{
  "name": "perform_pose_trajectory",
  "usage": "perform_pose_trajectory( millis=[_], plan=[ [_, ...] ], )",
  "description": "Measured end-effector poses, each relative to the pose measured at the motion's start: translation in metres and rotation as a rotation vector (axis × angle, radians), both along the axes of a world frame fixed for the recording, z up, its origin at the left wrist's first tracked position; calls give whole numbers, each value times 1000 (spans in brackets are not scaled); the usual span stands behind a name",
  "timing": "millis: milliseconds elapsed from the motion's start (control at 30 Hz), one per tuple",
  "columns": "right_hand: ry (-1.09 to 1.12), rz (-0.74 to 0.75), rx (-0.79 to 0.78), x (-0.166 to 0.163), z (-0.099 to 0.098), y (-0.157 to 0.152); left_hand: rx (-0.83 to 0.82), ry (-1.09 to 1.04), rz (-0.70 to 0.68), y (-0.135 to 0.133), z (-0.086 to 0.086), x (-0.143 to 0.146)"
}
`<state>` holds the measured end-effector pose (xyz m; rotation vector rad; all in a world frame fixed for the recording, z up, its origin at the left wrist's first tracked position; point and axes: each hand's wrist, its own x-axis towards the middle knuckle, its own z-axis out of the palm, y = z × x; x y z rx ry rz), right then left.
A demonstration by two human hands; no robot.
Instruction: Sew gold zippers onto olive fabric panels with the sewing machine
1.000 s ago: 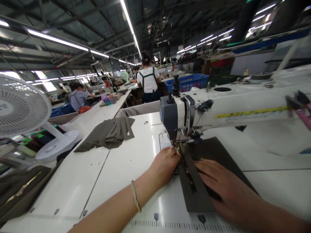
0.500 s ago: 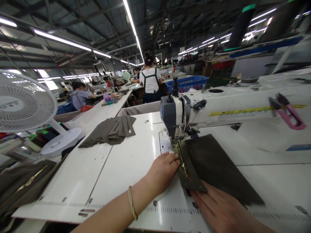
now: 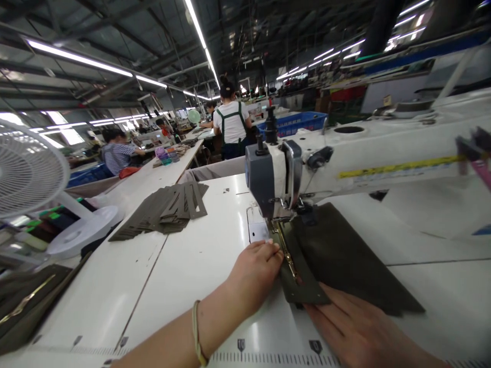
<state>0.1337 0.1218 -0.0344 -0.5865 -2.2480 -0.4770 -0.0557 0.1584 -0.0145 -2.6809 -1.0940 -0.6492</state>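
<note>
A dark olive panel [image 3: 307, 276] with a gold zipper [image 3: 288, 255] set along it lies under the head of a sewing machine [image 3: 264, 179]. Its far end is hidden beneath the presser foot area. My left hand [image 3: 255, 273], a cord band on the wrist, has bent fingers pressed together on the panel's left edge, close to the needle. At the near right corner, my right hand [image 3: 353, 322] grips the panel, with some fingertips hidden under it. A wider dark olive sheet [image 3: 353, 255] spreads to the right, against the zippered panel.
Left of the machine, a fanned stack of slotted olive pieces [image 3: 164, 209] rests on the white table [image 3: 199, 260]. A white fan [image 3: 80, 230] stands further left, above another zippered piece [image 3: 34, 301]. Co-workers [image 3: 232, 122] sit or stand beyond, near a blue crate [image 3: 299, 122].
The camera view has shifted slightly, so the fan and fabric stack appear further left. Both hands keep nearly the same hold on the panel, which looks little moved under the machine.
</note>
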Motion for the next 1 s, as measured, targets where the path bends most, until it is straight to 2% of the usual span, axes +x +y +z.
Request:
perform_pose_trajectory(
  millis=[100, 300, 500, 633, 800, 900, 1000],
  plan=[
    [59, 2, -9, -2, 1, 8, -10, -11, 14, 2, 0, 1],
    [-36, 53, -46, -2, 13, 26, -91, -6, 33, 16, 0, 2],
    [-93, 76, -72, -3, 8, 40, -165, 35, 109, 28, 2, 1],
    [-52, 63, -87, -2, 9, 40, -189, 43, 117, 26, 2, 1],
    [-43, -38, -273, -2, 14, 50, -208, 26, 117, 13, 3, 4],
    [-77, -127, -436, -7, 18, 68, -260, -44, 183, 6, 3, 5],
    [-114, -140, -598, -10, 23, 84, -281, -112, 226, 3, 1, 6]
  ],
)
